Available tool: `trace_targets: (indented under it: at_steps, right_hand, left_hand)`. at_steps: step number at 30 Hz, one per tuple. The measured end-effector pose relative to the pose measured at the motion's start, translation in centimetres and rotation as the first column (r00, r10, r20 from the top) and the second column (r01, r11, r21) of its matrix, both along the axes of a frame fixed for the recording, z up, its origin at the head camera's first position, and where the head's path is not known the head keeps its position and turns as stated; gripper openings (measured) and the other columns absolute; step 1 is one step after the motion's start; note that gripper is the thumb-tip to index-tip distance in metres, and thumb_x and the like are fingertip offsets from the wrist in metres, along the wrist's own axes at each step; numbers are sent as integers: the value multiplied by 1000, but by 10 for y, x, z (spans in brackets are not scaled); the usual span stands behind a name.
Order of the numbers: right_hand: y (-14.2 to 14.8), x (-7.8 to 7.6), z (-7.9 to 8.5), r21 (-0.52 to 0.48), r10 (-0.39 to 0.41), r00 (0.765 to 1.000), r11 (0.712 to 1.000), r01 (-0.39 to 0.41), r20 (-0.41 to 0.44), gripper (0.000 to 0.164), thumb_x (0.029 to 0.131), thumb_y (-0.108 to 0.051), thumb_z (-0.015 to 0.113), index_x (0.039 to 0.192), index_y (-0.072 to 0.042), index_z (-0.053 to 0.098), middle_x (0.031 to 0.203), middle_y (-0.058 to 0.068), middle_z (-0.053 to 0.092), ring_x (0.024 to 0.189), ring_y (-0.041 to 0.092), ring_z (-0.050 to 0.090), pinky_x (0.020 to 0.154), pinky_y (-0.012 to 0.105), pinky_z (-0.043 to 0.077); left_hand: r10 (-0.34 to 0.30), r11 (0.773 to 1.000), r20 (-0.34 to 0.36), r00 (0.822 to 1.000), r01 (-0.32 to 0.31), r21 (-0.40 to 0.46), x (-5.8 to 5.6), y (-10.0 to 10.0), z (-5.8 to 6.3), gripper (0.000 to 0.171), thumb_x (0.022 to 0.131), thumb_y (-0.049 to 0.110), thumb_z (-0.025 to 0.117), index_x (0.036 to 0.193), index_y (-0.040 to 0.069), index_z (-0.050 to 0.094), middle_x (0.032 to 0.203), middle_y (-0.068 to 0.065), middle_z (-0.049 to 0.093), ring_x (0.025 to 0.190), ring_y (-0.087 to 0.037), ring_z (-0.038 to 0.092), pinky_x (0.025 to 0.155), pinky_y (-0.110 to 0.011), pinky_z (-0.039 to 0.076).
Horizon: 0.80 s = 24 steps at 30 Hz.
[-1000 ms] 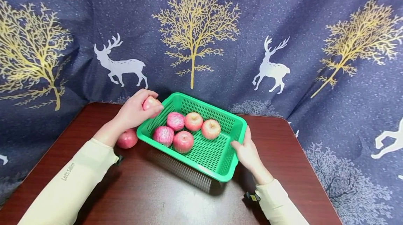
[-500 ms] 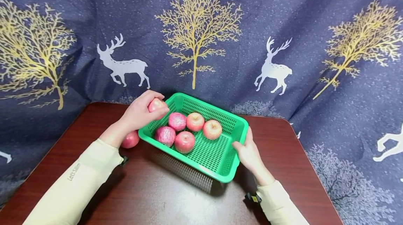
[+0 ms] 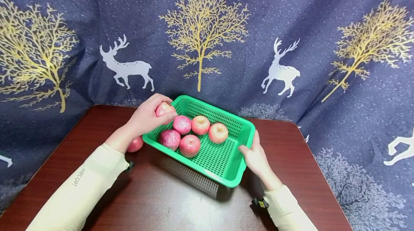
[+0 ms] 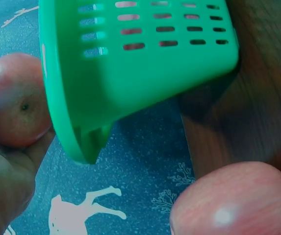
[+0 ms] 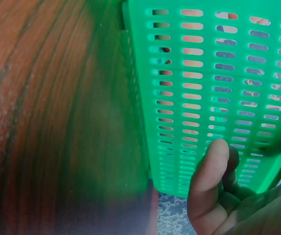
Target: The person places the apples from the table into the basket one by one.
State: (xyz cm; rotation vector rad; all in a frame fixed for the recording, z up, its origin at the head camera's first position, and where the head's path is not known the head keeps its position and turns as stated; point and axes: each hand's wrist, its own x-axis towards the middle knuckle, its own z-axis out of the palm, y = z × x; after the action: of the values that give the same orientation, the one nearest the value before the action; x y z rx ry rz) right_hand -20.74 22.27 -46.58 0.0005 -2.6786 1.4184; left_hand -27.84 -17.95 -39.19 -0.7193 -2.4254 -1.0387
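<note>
My left hand [image 3: 145,116] grips a pinkish-red apple [image 3: 164,109] above the left end of a green plastic basket [image 3: 194,165]. In the left wrist view, that apple [image 4: 20,100] overlaps the basket's rim, with the fingers curled around it. Several red and yellowish apples lie inside the basket, grouped toward its left; one is a red apple [image 3: 189,145] at the front. My right hand [image 3: 257,159] holds the right end, thumb over the rim. From the right wrist, bent fingers [image 5: 211,183] show against the slotted outer wall.
Another red apple [image 3: 135,144] sits on the brown table [image 3: 155,202] left of the basket, partly hidden by my left wrist. Behind the table hangs a dark blue cloth [image 3: 226,55] printed with deer and trees.
My left hand has carried its apple to the right, from just outside the basket's left rim to over its left end. The right hand and basket hold nearly still.
</note>
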Motion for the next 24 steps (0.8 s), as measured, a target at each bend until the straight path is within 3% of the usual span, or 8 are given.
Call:
trace_targets:
  at_steps: [6,24]
  right_hand:
    - [0,-1,-1,-14,12,1000,1000,-13,-11,90,86,-17,60,158,-22,4,121,21,58,92,25,64,72,39,54]
    - [0,-1,-1,-12,8,1000,1000,-8,-8,91,87,-16,60,158,-21,3,123,20,58,95,26,63,73,38,53]
  left_hand:
    - [-14,1000,6,1000,14,3,3,7,0,46,81,58,73,116,32,60,115,15,55,98,-6,53,84,-35,45]
    - [-60,998,-4,998,60,22,7,28,-4,48,80,58,74,116,30,59,114,15,55,100,-4,53,86,-33,45]
